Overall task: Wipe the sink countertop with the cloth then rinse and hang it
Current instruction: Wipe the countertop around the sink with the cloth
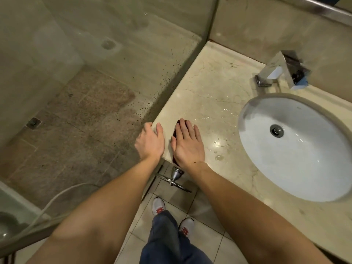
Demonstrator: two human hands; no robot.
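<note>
A dark red cloth (174, 133) lies on the beige marble countertop (209, 88) near its front left corner, mostly hidden under my right hand (187, 143). That hand presses flat on the cloth with straight fingers. My left hand (151, 141) rests open at the counter's left front corner, fingers over the edge, beside the cloth and not holding it. Water streaks and droplets (217, 145) glisten on the marble between the cloth and the white oval sink (297, 147).
A square chrome faucet (282, 71) stands behind the sink. A glass shower partition (106, 73) runs along the counter's left side. Under the counter's front edge hangs a chrome towel ring (174, 177). My legs and shoes (171, 212) stand on the tiled floor.
</note>
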